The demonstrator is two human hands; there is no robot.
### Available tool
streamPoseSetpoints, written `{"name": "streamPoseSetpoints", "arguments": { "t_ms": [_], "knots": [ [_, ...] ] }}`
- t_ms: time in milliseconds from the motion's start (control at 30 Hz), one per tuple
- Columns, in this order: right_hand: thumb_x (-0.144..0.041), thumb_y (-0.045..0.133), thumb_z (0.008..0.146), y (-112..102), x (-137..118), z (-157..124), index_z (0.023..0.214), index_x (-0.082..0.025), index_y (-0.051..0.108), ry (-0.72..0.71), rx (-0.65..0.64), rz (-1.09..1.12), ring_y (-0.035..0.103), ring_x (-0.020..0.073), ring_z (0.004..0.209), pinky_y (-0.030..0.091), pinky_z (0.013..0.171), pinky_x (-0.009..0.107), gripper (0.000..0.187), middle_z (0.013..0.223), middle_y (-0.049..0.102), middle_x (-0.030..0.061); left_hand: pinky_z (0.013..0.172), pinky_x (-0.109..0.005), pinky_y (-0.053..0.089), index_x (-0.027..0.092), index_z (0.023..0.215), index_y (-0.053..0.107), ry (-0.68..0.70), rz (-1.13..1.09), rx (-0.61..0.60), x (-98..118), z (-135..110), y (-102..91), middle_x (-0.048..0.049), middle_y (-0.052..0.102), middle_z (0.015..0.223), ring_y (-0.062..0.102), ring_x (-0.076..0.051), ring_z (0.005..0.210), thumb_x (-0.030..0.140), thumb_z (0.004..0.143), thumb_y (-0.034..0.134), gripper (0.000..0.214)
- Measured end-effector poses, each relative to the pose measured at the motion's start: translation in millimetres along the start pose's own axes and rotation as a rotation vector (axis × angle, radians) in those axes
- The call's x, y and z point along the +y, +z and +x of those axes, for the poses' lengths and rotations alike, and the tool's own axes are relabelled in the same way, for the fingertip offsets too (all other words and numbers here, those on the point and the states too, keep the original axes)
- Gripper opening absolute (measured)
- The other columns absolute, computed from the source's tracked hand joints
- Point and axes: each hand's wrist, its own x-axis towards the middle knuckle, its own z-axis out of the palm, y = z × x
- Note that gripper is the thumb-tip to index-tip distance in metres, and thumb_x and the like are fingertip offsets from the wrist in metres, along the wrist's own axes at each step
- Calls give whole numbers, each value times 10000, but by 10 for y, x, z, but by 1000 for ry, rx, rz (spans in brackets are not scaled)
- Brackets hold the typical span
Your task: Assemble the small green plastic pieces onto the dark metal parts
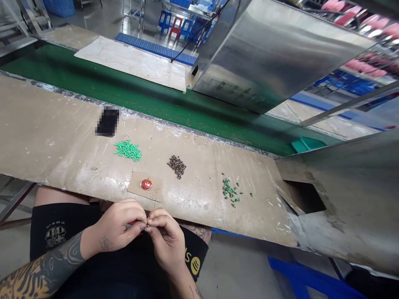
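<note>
My left hand [122,223] and my right hand [167,237] meet over my lap at the table's front edge. Both are closed in a pinch, fingertips touching around something tiny that I cannot make out. Just beyond them lies a piece of cardboard [136,185] bearing a small round orange-red blob [146,184] and a scatter of tiny tan bits [155,191]. Farther back are a pile of small green pieces [127,150] and a pile of small dark brown pieces [177,167]. To the right sits a loose group of green-and-brown pieces [230,189].
A pixelated dark object [107,121] lies at the table's back edge. Behind runs a green conveyor belt [149,112] with a metal housing [264,54] over it. At right, a metal panel has a square opening [304,197]. A blue stool [299,276] stands below.
</note>
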Motion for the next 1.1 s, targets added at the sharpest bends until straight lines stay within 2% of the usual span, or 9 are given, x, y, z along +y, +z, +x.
{"name": "streamPoseSetpoints", "arguments": {
  "t_ms": [133,300,600,733,800,867,933,1067,1100],
  "knots": [
    [-128,676,928,50,26,-49,885,-252,665,2,42,62,621,175,790,516,703,324,132,856,633,22,697,-312,443,189,871,605,70,63,-22,-12,-34,48,-35,643,763,540,-169,718,134,983,496,166],
    [-156,668,942,175,4,-99,840,-255,613,36,123,189,603,163,793,504,709,306,152,860,607,6,677,-304,445,198,899,588,98,13,66,16,-64,106,-31,643,762,539,-164,697,102,952,503,140],
    [-257,703,938,145,-73,-45,936,-265,697,57,84,204,618,208,862,552,755,349,10,907,604,52,643,-271,511,197,869,649,-43,-151,203,95,-53,140,-42,656,737,609,-159,681,169,953,567,121],
    [-263,674,961,149,-52,-56,951,-281,693,45,80,245,610,197,844,551,745,331,28,895,596,41,637,-282,506,196,843,649,-50,-131,210,124,-61,199,-43,661,727,609,-166,671,197,944,581,122],
    [-252,659,971,135,-27,-67,939,-279,690,36,85,255,603,194,843,542,749,333,52,890,588,37,653,-285,501,193,845,650,-24,-100,170,100,-56,187,-37,661,726,607,-163,672,197,943,580,121],
    [-240,643,979,95,4,-66,931,-275,684,24,103,263,594,196,839,530,744,341,72,885,576,36,678,-284,506,190,871,661,-17,-47,117,12,-22,93,-36,680,754,621,-163,695,193,949,572,118],
    [-239,632,985,31,40,-47,931,-272,674,12,132,263,588,200,839,520,743,355,75,884,564,36,712,-286,520,188,910,676,-87,63,99,-160,52,-104,-44,709,820,652,-172,751,193,952,565,118],
    [-226,632,982,-123,107,37,928,-265,658,-2,195,233,576,200,838,499,741,363,71,890,546,36,871,-335,531,204,1013,702,-456,590,249,-663,270,-637,-59,747,1030,681,-220,967,211,959,541,170],
    [-222,637,978,-157,123,61,923,-263,656,-5,203,218,572,199,841,491,737,359,71,895,543,36,903,-370,518,189,1035,703,-511,660,284,-783,319,-743,-82,745,1060,668,-252,1015,221,961,543,180]
  ]
}}
